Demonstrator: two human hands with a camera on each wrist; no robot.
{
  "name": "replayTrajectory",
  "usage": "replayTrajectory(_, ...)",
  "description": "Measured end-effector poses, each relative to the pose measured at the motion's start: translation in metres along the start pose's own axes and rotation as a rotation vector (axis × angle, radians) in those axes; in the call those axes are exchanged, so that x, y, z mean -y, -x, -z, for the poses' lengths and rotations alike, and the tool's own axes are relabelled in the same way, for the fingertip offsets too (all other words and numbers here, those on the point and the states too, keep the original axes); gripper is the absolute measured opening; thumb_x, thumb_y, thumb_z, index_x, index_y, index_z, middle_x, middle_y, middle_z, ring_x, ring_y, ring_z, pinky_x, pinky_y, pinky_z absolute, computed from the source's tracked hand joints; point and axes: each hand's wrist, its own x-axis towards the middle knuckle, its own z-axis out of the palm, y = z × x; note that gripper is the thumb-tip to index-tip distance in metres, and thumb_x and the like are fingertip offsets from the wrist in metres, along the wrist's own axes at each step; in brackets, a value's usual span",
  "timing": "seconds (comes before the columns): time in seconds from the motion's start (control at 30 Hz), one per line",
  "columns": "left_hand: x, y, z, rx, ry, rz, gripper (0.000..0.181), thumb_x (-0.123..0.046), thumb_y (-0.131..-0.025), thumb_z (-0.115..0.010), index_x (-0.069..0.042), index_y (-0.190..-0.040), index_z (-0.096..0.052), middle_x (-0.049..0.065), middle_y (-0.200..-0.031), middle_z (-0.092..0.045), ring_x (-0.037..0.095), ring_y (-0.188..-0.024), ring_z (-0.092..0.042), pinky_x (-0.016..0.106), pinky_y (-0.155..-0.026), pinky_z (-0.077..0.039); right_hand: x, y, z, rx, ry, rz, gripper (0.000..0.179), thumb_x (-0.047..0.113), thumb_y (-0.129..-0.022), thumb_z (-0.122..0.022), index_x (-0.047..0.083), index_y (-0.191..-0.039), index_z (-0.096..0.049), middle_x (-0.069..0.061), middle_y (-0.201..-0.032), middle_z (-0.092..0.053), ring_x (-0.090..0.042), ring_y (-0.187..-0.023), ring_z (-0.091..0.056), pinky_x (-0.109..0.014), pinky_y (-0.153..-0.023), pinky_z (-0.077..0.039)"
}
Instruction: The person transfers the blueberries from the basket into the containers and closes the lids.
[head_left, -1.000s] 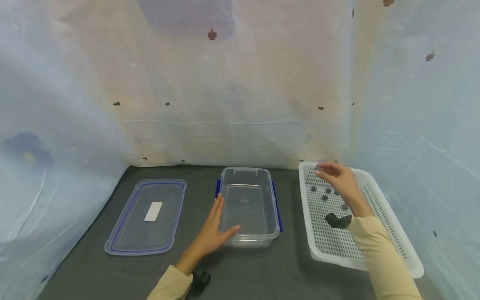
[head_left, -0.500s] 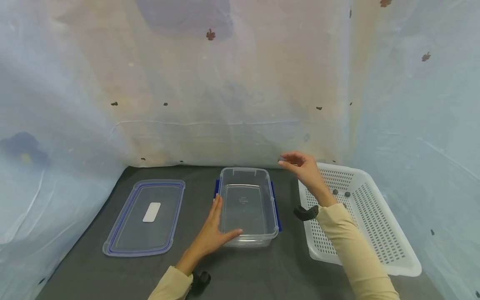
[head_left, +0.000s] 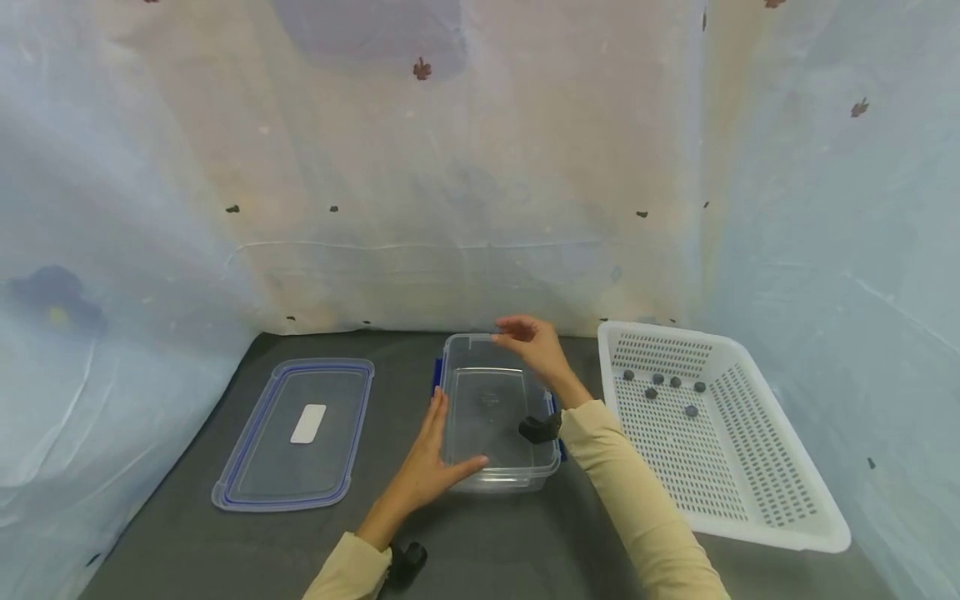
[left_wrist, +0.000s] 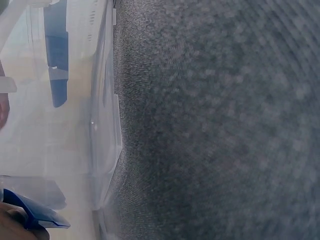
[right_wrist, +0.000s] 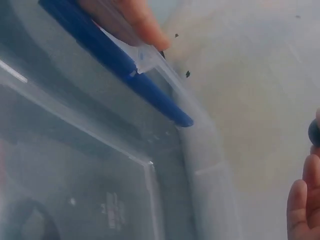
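In the head view a clear plastic food container [head_left: 491, 425] with blue side clips stands open in the middle of the table. My left hand [head_left: 427, 462] rests along its left side and front corner, fingers straight and thumb spread. Over the container's far right part is my right hand [head_left: 536, 350]. Its thumb and fingertips pinch a small round dark blueberry [right_wrist: 315, 133], partly cut off at the right wrist view's edge. More blueberries [head_left: 691, 411] lie in a white perforated basket [head_left: 705, 475] on the right. In the left wrist view a blue clip [left_wrist: 56, 75] shows on the container.
A clear lid [head_left: 258, 467] with a blue seal and a white label [head_left: 307, 423] lies flat on the left. The dark tabletop [head_left: 510, 550] meets pale patterned sheeting [head_left: 480, 283] at the back and sides.
My right hand has carried the blueberry left, from above the basket to above the container. The blueberries in the basket are in fuller view. My left hand stays at the container.
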Motion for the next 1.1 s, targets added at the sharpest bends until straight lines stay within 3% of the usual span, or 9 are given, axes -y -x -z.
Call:
replayTrajectory(0.2, 0.001, 0.002, 0.001, -0.001, 0.008, 0.011, 0.114, -0.049, -0.080, -0.077, -0.005, -0.156, -0.004, 0.009, -0.162, 0.005, 0.034, -0.144, -0.005, 0.064, -0.106, -0.020, 0.010, -0.002, -0.020, 0.044, -0.034, -0.103, 0.034, 0.005, -0.089, -0.070, -0.010, -0.118, -0.063, -0.026, -0.114, -0.063, -0.034, -0.103, -0.061, -0.049, -0.091, -0.047)
replayTrajectory(0.43, 0.003, 0.003, 0.002, -0.009, 0.013, 0.004, 0.113, -0.048, -0.080, -0.077, -0.006, -0.156, -0.005, 0.010, -0.162, 0.004, 0.036, -0.144, -0.007, 0.064, -0.106, -0.021, -0.035, -0.013, -0.040, -0.014, 0.072, -0.197, 0.031, 0.014, -0.086, -0.075, 0.001, -0.114, -0.069, -0.010, -0.108, -0.068, -0.024, -0.101, -0.062, -0.039, -0.088, -0.050)
replayTrajectory(0.53, 0.002, 0.002, 0.000, -0.008, 0.021, -0.002, 0.113, -0.047, -0.080, -0.077, -0.006, -0.156, -0.005, 0.010, -0.162, 0.003, 0.035, -0.144, -0.008, 0.064, -0.106, -0.021, -0.041, -0.011, -0.044, -0.017, 0.122, -0.231, 0.030, 0.014, -0.086, -0.076, 0.002, -0.112, -0.071, -0.008, -0.107, -0.068, -0.024, -0.101, -0.061, -0.039, -0.088, -0.050)
replayTrajectory(0.8, 0.002, 0.002, -0.004, -0.009, 0.014, -0.004, 0.113, -0.050, -0.080, -0.077, -0.006, -0.156, -0.005, 0.009, -0.162, 0.003, 0.036, -0.143, -0.009, 0.063, -0.106, -0.022, -0.065, -0.008, -0.047, -0.020, 0.303, -0.272, 0.023, 0.010, -0.080, -0.080, 0.002, -0.101, -0.074, -0.006, -0.091, -0.071, -0.022, -0.089, -0.064, -0.038, -0.086, -0.050)
replayTrajectory(1.1, 0.003, 0.001, -0.004, -0.030, 0.003, -0.021, 0.113, -0.050, -0.079, -0.077, -0.006, -0.156, -0.007, 0.009, -0.162, 0.001, 0.034, -0.143, -0.010, 0.062, -0.106, -0.023, -0.076, -0.003, -0.054, 0.086, 0.395, -0.282, 0.020, 0.008, -0.076, -0.082, 0.002, -0.094, -0.075, -0.004, -0.083, -0.072, -0.017, -0.077, -0.065, -0.032, -0.073, -0.051)
